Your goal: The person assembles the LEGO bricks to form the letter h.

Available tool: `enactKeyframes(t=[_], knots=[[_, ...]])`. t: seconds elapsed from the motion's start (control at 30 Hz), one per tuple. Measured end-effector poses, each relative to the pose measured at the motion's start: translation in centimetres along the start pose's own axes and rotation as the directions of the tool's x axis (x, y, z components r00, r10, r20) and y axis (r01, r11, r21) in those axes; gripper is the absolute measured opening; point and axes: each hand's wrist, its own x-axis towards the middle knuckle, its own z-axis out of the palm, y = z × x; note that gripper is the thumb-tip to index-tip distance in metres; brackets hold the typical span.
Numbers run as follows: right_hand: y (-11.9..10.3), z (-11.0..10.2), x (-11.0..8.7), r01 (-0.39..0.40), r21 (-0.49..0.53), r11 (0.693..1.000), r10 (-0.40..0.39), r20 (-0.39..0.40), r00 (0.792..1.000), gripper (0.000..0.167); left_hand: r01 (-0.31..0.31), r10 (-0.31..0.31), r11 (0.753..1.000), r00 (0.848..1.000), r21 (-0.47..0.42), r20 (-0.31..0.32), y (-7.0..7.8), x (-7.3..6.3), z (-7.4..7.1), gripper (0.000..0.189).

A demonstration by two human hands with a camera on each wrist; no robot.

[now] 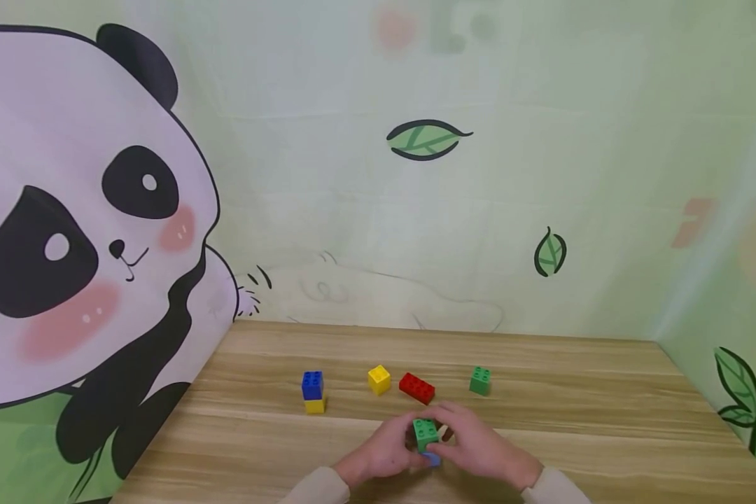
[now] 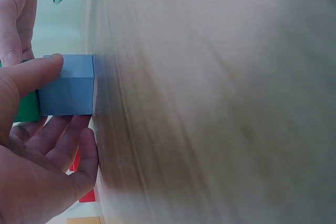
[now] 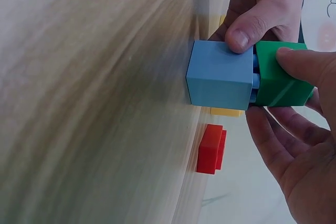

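My left hand [image 1: 387,446] pinches a light blue building brick [image 2: 71,87] between thumb and fingers, low on the table. Above it, my right hand [image 1: 477,442] grips a green building brick [image 1: 425,433] with its thumb on the near side. The green brick sits over the blue one. In the right wrist view, blue studs show in a narrow gap between the light blue brick [image 3: 220,74] and the green brick [image 3: 281,74], so they are not flush there. The lower brick is mostly hidden by fingers in the head view.
Behind the hands lie a red brick [image 1: 417,388], a yellow brick [image 1: 379,379] and another green brick [image 1: 480,380]. To the left, a dark blue brick [image 1: 312,384] stands on a yellow one [image 1: 315,406]. A printed cloth wall rises behind the wooden table [image 1: 573,392].
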Motion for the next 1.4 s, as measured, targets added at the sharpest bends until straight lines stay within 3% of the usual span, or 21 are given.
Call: enactKeyframes(t=[0.83, 1.07, 1.23, 1.4], knots=[[0.39, -0.33, -0.25, 0.017, 0.059, 0.998, -0.016, -0.018, 1.0, 0.041, 0.02, -0.02, 1.0, 1.0, -0.018, 0.024, -0.31, 0.1, -0.14, 0.039], [0.6, -0.33, -0.14, -0.019, 0.088, 0.996, 0.021, -0.012, 1.0, 0.04, -0.016, 0.016, 1.0, 1.0, 0.005, -0.006, 0.02, -0.09, -0.13, 0.039], [0.45, -0.36, -0.01, -0.017, 0.041, 0.999, 0.017, 0.002, 1.0, 0.04, -0.009, 0.009, 1.0, 1.0, -0.011, -0.005, 0.26, -0.18, -0.22, 0.038], [0.25, -0.39, 0.12, 0.003, -0.03, 1.0, -0.003, 0.024, 1.0, 0.04, 0.037, -0.037, 0.999, 0.999, -0.02, 0.012, 0.17, -0.06, -0.13, 0.038]])
